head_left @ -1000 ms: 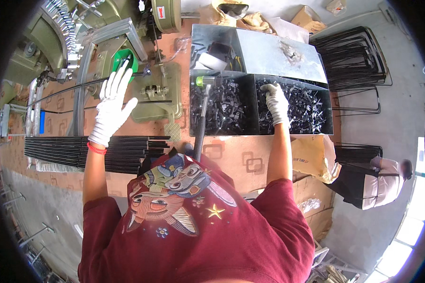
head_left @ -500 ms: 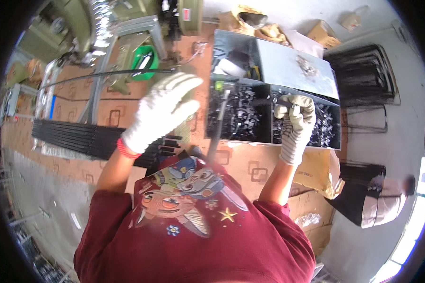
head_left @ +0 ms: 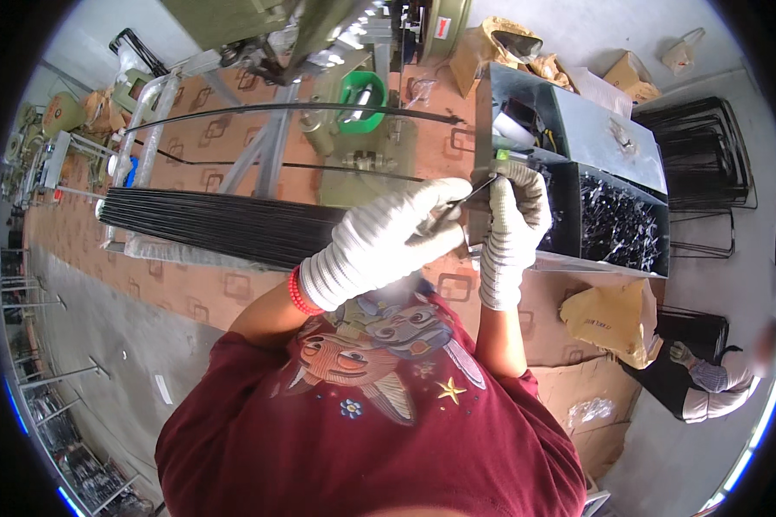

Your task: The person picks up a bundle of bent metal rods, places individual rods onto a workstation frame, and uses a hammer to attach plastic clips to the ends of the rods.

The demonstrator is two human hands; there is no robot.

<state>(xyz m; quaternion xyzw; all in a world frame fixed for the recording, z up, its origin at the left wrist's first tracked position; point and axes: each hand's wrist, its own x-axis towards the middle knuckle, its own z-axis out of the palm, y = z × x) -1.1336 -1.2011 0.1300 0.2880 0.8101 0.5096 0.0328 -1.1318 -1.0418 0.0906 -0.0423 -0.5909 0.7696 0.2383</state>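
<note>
Head view shows left hand [head_left: 388,241] and right hand [head_left: 513,228], both gloved, pinching one thin black rod [head_left: 467,194] between them, its long axis slanting up-right.

Both hands wear knit cloth gloves, white-grey and matt, on the left hand [head_left: 388,241] and the right hand [head_left: 513,228]. The thin rod [head_left: 466,196] pinched between them looks like dark metal with a slight sheen. The bundle of rods [head_left: 224,226] is glossy black metal. The bin [head_left: 616,142] is dull grey sheet metal, and the bag [head_left: 612,319] is crinkly brown paper.
</note>
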